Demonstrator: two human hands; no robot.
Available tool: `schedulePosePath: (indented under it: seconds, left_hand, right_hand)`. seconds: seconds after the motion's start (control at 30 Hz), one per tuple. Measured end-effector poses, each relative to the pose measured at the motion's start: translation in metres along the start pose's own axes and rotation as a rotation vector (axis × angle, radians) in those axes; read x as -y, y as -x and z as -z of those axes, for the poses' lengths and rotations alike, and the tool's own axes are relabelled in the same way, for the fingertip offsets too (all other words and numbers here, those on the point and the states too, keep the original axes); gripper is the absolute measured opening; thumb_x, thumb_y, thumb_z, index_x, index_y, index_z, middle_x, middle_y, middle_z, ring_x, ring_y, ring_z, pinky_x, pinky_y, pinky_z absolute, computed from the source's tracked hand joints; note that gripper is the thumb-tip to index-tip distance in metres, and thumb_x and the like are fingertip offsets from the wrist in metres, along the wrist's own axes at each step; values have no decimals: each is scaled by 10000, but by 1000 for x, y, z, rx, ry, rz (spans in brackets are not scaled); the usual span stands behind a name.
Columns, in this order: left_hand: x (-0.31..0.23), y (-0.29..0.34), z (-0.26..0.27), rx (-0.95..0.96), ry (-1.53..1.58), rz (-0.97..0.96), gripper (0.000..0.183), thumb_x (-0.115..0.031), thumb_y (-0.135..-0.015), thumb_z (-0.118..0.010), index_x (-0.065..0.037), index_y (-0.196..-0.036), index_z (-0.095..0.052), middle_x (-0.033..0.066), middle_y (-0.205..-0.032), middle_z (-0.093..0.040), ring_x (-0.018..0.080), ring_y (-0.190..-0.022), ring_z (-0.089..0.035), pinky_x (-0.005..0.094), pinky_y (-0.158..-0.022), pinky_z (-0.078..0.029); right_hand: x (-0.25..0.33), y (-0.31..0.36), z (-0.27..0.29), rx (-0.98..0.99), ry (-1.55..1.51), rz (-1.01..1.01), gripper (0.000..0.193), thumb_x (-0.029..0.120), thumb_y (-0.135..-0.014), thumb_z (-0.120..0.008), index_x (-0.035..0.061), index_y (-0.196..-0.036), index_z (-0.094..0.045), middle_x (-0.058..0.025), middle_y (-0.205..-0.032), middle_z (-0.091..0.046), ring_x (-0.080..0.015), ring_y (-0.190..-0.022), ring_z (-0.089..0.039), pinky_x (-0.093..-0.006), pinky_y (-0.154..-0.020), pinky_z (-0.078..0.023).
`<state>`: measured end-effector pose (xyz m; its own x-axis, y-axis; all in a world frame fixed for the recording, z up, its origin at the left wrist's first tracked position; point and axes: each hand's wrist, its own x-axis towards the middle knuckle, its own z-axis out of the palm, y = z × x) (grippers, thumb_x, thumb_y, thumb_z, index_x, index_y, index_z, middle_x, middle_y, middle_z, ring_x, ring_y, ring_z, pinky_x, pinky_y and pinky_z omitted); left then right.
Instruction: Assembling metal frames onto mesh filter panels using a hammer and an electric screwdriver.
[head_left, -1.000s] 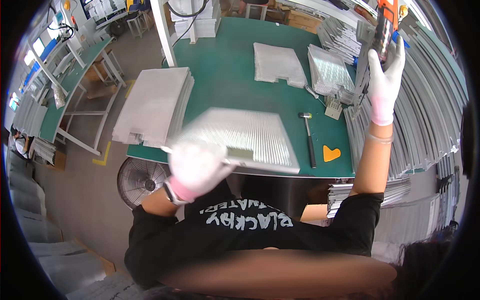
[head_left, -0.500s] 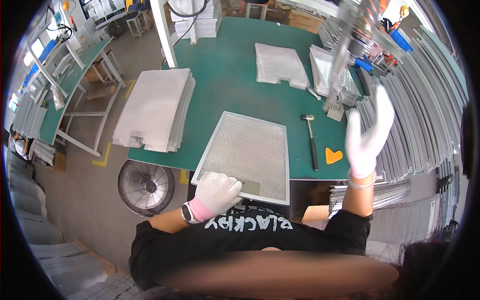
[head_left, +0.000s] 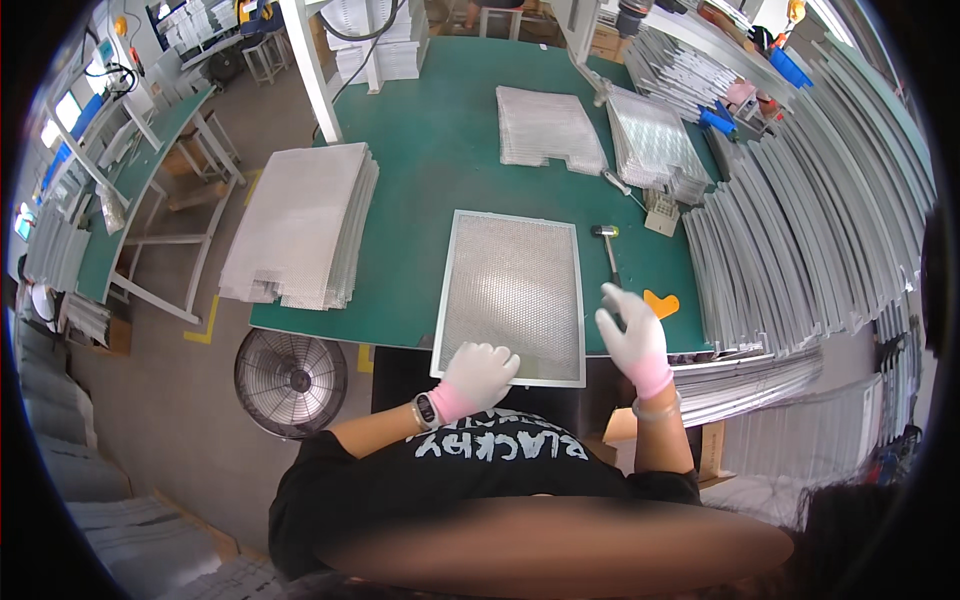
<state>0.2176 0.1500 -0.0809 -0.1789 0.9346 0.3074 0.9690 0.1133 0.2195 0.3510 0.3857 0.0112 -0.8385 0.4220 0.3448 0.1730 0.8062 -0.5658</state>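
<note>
A mesh filter panel point(head_left: 515, 290) in a pale metal frame lies at the table's front edge, its near end overhanging slightly. My left hand point(head_left: 480, 375), in a white glove with a pink cuff, is closed on the frame's near edge. My right hand point(head_left: 633, 335), gloved alike, is over the lower handle of a small hammer point(head_left: 613, 265). Its thumb and fingers are apart, with part of the dark handle showing between them; the handle's end is hidden. An orange heart-shaped piece point(head_left: 660, 304) lies just right of this hand.
Mesh sheets form a stack point(head_left: 295, 225) on the left of the green table point(head_left: 420, 140), and more piles point(head_left: 550, 128) lie at the back right. A screwdriver point(head_left: 620, 185) lies near them. Metal frames point(head_left: 800, 240) crowd the right side. A floor fan point(head_left: 290, 382) stands at left.
My right hand has come down and left from the raised power tool to the hammer handle. The tool now hangs farther back. The panel has turned straighter under my left hand.
</note>
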Motion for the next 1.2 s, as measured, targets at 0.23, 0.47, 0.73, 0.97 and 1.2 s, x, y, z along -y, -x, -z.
schedulePosePath:
  seconds: [0.23,0.47,0.73,0.97,1.2]
  left_hand:
    - [-6,5,-31,44,34,6,289,-165,-720,-665,-85,-990,-603,70,-828,-573,266,-762,-620,417,-643,-501]
    - [6,19,-46,-110,34,-34,471,-142,-694,-674,-79,-1157,-614,93,-1147,-580,288,-1055,-562,431,-873,-489]
    - [15,21,-6,-113,116,-136,342,-160,-775,-671,-56,-1097,-622,96,-1109,-600,310,-1031,-577,445,-853,-493]
    - [30,77,14,-478,536,337,83,-66,-851,-623,-15,-855,-689,118,-928,-715,289,-842,-675,386,-814,-517]
    - [22,113,-53,-763,1144,988,137,-138,-972,-606,-3,-984,-586,30,-935,-616,106,-848,-588,268,-773,-494]
  right_hand:
    - [-113,-20,-53,239,710,-395,545,112,-924,-525,25,-1440,-373,-235,-1176,-604,-414,-986,-651,-450,-836,-561]
    - [-54,-86,-93,236,213,-268,590,139,-942,-478,85,-1504,-306,-297,-1192,-591,-471,-1003,-619,-527,-884,-516]
    - [20,-94,-175,424,260,11,571,125,-975,-444,130,-1524,-286,-242,-1047,-631,-443,-931,-645,-510,-794,-542]
    - [23,-90,-171,534,387,-89,637,91,-953,-453,159,-1551,-244,-238,-1120,-606,-403,-941,-675,-490,-810,-553]
    - [17,-103,-163,470,320,-22,608,121,-964,-448,163,-1541,-261,-230,-1145,-619,-398,-881,-678,-504,-758,-551]
